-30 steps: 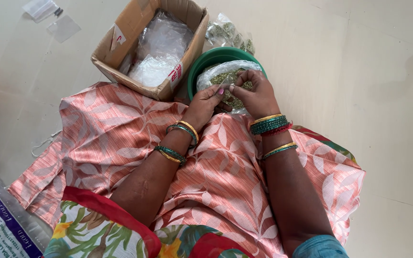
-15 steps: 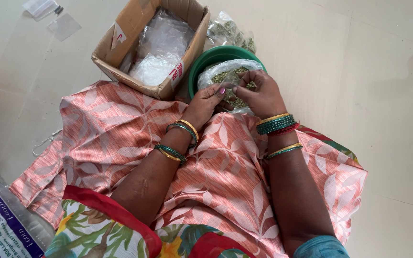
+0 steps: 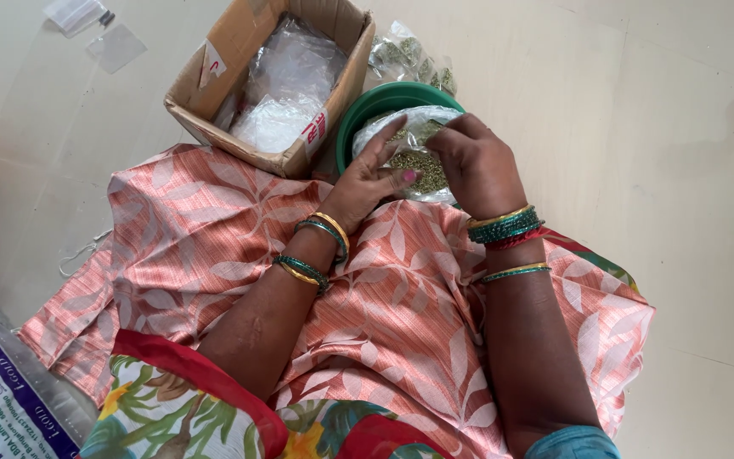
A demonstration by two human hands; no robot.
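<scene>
Head view only. Left hand (image 3: 367, 183) now loosened against the clear plastic bag (image 3: 401, 127) of greenish dried bits: fingers (image 3: 381, 144) spread and straightened, forefinger lifted along the near side of the bag, thumb laid flat on it, where half a second ago they lay curled on it. Right hand (image 3: 477, 166) shifted slightly up toward the bag's mouth, fingers bent shut and pinching the plastic at its upper edge. Bag itself between the two sets of fingers, sitting in the green bowl (image 3: 365, 110) just beyond the fingertips, not lifted out. Judged from that, hold passing to the right hand while the left frees itself. Left of the fingers, touching the bowl, a cardboard box (image 3: 214, 76) with clear packets (image 3: 282, 93) inside; beyond the fingertips, small filled packets (image 3: 409, 55) on the floor (image 3: 639, 102). Hard to make out: whether the bag's mouth is open or folded, hidden under the right knuckles; what exactly the bits are. Cut off at the frame edge: a printed sack (image 3: 2, 408) and the far rim of the box.
</scene>
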